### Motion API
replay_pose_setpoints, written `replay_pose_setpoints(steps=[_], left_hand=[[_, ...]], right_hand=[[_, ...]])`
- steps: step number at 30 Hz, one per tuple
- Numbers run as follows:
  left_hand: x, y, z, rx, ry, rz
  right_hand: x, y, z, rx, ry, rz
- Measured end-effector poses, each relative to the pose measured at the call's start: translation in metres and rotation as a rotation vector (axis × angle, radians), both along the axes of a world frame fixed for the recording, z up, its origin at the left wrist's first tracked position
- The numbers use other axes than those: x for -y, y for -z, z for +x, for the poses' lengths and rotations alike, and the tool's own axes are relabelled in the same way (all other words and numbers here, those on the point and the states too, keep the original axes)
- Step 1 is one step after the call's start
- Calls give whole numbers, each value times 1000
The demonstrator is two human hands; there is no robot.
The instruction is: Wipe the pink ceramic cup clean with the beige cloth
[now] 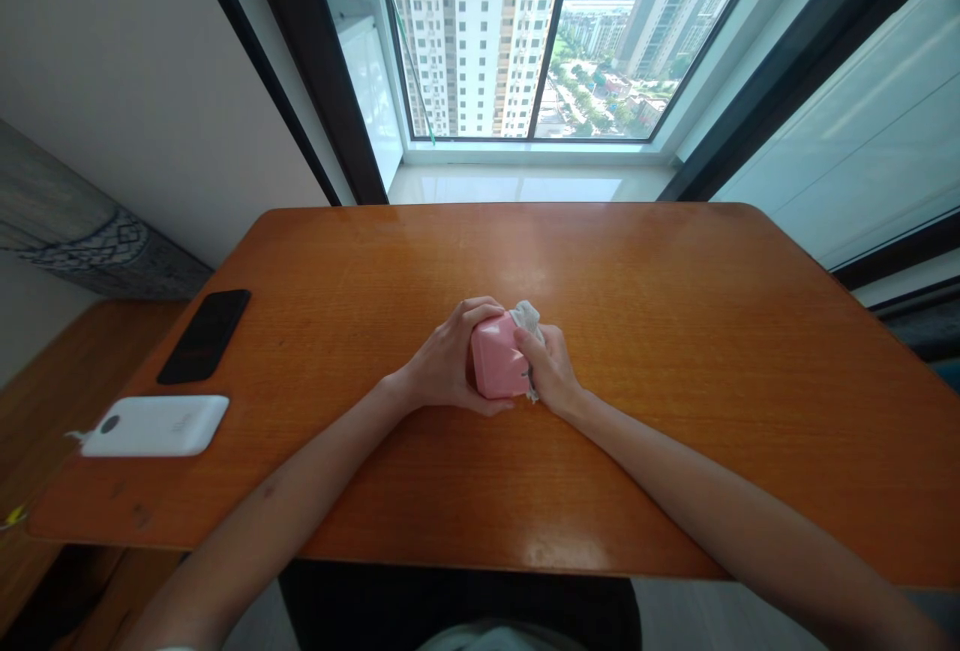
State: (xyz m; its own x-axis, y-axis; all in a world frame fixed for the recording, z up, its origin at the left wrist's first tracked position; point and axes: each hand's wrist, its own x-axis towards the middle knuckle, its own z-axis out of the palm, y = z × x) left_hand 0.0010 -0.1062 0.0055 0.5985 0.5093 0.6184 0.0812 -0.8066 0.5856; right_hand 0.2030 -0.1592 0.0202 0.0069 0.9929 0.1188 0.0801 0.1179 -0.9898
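My left hand (pixel 448 361) was clamped around the pink box (pixel 496 361) over the middle of the table (pixel 675 311), while my right hand (pixel 553 371) gripped a crumpled white cloth (pixel 528 316), perhaps tissue, against its right side.

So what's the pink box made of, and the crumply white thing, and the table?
The pink box looks like glossy plastic: smooth and shiny. The crumpled white thing seems matte tissue or cloth, from its soft folds. The table looks like varnished wood or veneer: grain and shine.
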Motion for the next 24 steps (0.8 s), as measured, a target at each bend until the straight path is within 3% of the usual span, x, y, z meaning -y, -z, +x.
replay_pose_setpoints(steps=[9, 16, 24], left_hand=[[0, 1, 1, 11, 3, -50], [0, 3, 0, 5, 10, -15], [-1, 4, 0, 32, 42, -42]], right_hand=[[-2, 2, -2, -11, 25, -6], [-1, 17, -1, -43, 73, -50], [3, 5, 0, 230, 64, 155]])
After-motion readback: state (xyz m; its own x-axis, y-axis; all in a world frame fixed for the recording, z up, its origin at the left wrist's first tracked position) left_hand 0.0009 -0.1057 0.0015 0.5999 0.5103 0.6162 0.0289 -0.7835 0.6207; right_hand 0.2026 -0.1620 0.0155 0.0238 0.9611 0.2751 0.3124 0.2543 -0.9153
